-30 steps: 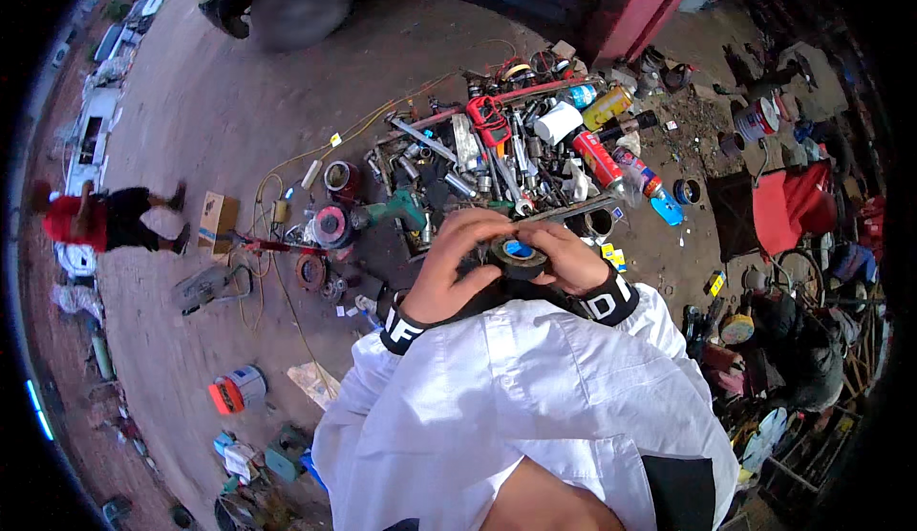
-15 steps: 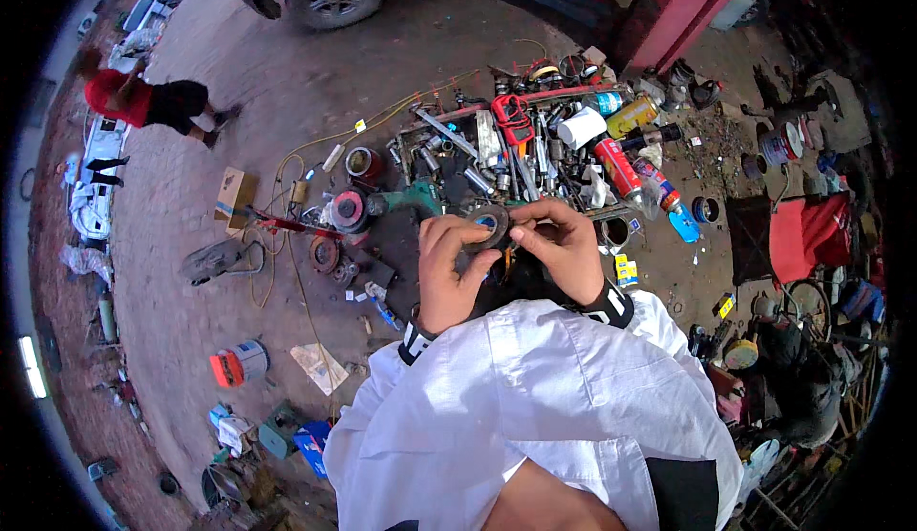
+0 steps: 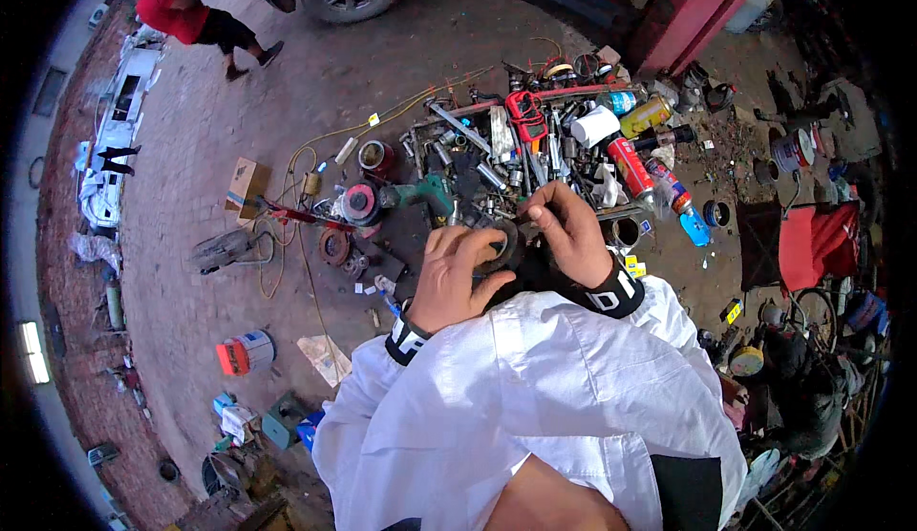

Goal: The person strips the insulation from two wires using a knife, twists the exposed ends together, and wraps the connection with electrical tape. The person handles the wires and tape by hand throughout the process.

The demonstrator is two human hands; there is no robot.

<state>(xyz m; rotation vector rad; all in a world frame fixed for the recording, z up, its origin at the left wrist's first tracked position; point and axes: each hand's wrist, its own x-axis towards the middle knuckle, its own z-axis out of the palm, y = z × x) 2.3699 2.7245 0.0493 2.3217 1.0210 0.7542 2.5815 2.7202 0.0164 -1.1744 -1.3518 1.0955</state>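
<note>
My left hand (image 3: 457, 273) is closed around a roll of dark tape (image 3: 511, 244), a black ring with a bluish inside. Its fingers curl over the near side of the ring. Just right of it, my right hand (image 3: 573, 235) pinches thumb against forefinger; a dark bit at the fingertips looks like the tape's free end, but it is too small to be sure. Both hands are held up before my chest. Past the left hand lies a green power tool (image 3: 430, 193) with a round reddish disc (image 3: 360, 203) at its end.
Beyond my hands is a tray heaped with sockets and wrenches (image 3: 492, 176), a red meter (image 3: 526, 116) and spray cans (image 3: 629, 166). A cardboard box (image 3: 247, 188) and a paint bucket (image 3: 246, 352) stand left. A red pillar (image 3: 697, 10) rises behind; a person (image 3: 196, 20) walks far left.
My right hand has drawn slightly away from the roll and up, while my left keeps hold of it. My view has shifted a little, and the person at far left has moved farther off.
</note>
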